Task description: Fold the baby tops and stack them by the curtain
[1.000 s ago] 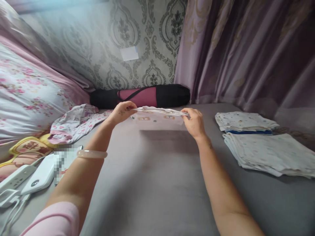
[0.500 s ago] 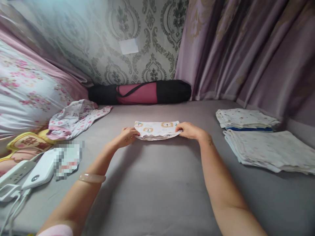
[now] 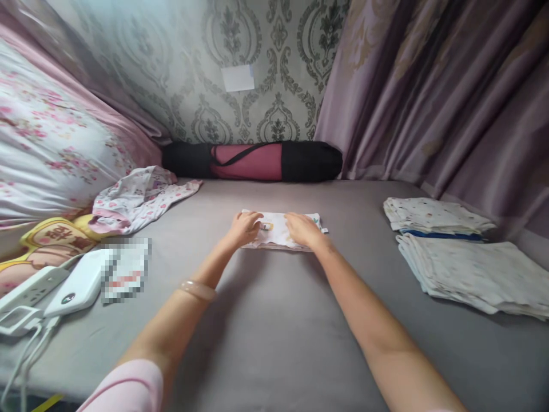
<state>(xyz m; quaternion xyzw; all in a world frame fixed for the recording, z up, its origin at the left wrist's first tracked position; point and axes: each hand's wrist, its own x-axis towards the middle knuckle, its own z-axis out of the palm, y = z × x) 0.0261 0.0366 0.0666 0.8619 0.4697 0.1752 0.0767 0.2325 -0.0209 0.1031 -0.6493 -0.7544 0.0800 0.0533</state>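
Note:
A folded white printed cloth lies on the grey sheet in the middle, with a small tag poking out at its right edge. My left hand rests on the left part of the cloth, its fingers spread and pointing inward. On the right part lies my right hand, fingers stretched over the fabric. Both hands are open, on top of the cloth rather than gripping it. Between them a patch of orange print shows.
Folded cloths are stacked at the right, beside another folded pile. At left lie a crumpled printed garment, a white power bank, a power strip and cables. A black-and-red rolled bag lies along the wall.
Both hands have let go of the cloth's side edges and moved inward onto its top. The cloth now lies flat on the sheet. The view has shifted slightly.

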